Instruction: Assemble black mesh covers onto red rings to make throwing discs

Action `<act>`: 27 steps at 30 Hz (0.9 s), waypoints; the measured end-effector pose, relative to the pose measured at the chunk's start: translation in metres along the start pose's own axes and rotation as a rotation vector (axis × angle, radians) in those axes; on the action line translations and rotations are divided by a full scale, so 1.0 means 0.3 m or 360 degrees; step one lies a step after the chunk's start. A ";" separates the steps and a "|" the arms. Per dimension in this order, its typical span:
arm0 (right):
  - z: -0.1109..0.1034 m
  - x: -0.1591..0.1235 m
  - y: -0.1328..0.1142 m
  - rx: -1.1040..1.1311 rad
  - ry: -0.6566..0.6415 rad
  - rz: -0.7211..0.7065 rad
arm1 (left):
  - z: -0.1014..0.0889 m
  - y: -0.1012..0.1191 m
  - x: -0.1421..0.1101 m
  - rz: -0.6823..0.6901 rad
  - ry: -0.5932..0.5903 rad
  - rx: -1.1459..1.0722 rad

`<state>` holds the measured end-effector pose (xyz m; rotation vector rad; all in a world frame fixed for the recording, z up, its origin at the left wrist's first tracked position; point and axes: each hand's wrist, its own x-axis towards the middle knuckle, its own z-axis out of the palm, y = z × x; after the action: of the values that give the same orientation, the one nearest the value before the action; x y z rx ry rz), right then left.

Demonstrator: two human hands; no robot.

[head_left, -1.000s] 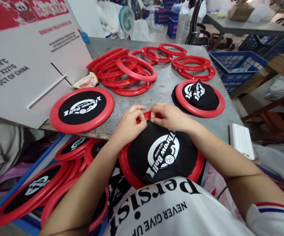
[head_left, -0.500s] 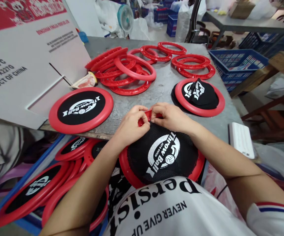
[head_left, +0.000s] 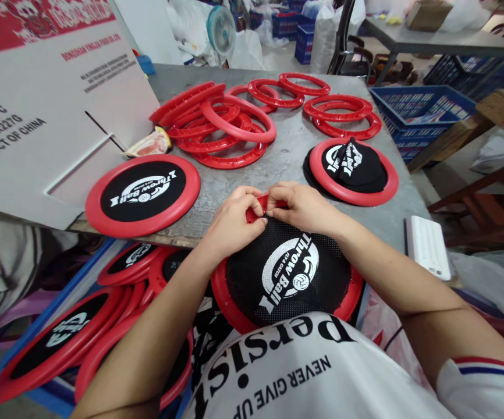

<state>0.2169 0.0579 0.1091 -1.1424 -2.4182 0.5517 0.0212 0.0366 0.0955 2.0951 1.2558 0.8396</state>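
Note:
A red plastic disc ring (head_left: 221, 294) covered by black mesh fabric (head_left: 287, 273) printed "Throw Ball" rests against my chest and the table edge. My left hand (head_left: 233, 222) and my right hand (head_left: 305, 206) meet at the ring's far rim, fingers pinched on the mesh edge and the red rim there. Both hands are closed on it.
The grey table (head_left: 287, 145) carries a finished disc (head_left: 144, 193), a pile of bare red rings (head_left: 221, 125), more rings (head_left: 343, 113) and a ring with folded mesh (head_left: 354, 170). A cardboard sheet (head_left: 38, 116) lies left. Finished discs (head_left: 60, 337) fill a bin below left. A white block (head_left: 427, 247) sits right.
My fingers have shifted slightly along the far rim, pressing the mesh edge closer onto the ring. Everything else stays where it was.

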 end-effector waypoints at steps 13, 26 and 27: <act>0.003 0.012 -0.010 -0.0011 -0.0038 0.0117 | 0.012 -0.017 0.011 -0.0083 0.0082 -0.0125; 0.013 0.025 -0.027 -0.0153 -0.0023 0.0225 | 0.032 -0.019 0.037 -0.0226 0.0173 -0.0030; 0.015 0.026 -0.026 -0.0156 -0.0029 0.0236 | 0.035 -0.020 0.041 -0.0228 0.0170 -0.0013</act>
<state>0.2052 0.0588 0.1109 -1.3717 -2.4125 0.4948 0.0300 0.0486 0.0871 1.9498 1.4370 0.9004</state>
